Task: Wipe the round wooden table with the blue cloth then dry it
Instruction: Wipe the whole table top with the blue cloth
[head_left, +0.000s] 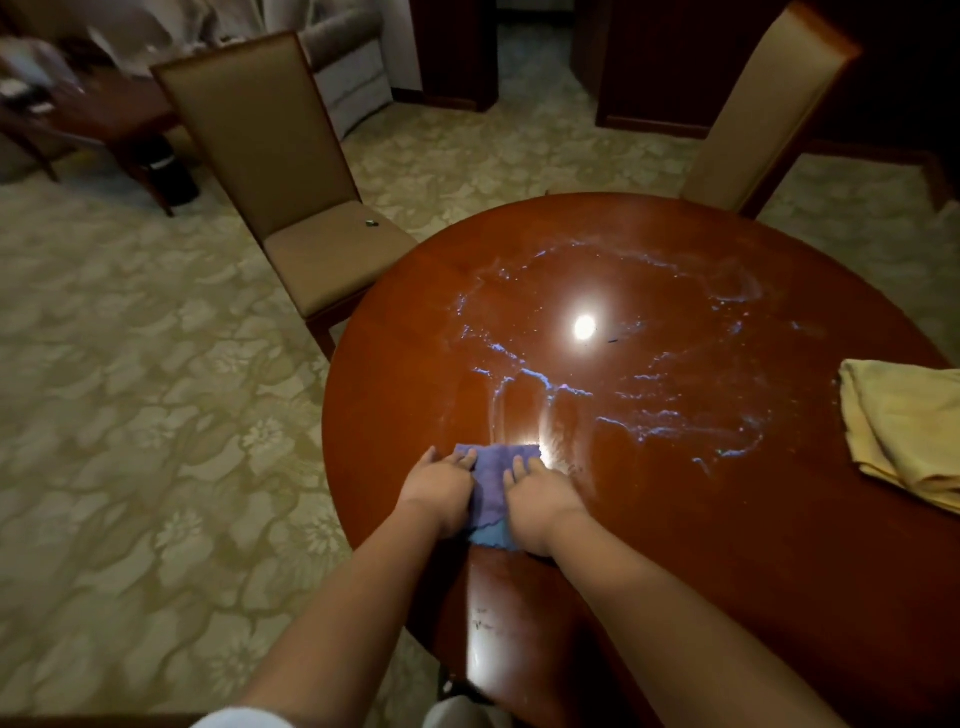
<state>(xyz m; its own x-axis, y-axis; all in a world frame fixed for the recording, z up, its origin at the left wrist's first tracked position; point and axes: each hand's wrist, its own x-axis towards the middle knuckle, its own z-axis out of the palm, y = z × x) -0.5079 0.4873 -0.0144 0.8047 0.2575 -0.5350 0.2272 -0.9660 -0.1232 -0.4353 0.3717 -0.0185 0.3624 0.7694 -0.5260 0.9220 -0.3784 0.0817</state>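
Wiping is under way but far from finished, by the look of it: both hands press the blue cloth (491, 480) flat on the near-left part of the round wooden worktop (701, 545), and a broad ring of wet streaks and droplets (597, 395) spreads across the middle and far side, glinting under a reflected lamp. Just ahead of the cloth a couple of curved smears suggest that only this near patch has been passed over. The drying step appears not yet begun, since a folded yellow cloth (904, 431) lies untouched at the right edge, well apart from the hands. The left hand (436, 486) rests palm down on the cloth's left side, fingers extended forward; the right hand (535, 491) does the same on its right side, so neither grip is clamped, both lying spread and pushing down. The forearms reach out from the bottom of the view, nearly parallel, converging slightly at the cloth. Two upholstered chairs (291, 156) stand at the worktop's far side on patterned carpet (130, 415).
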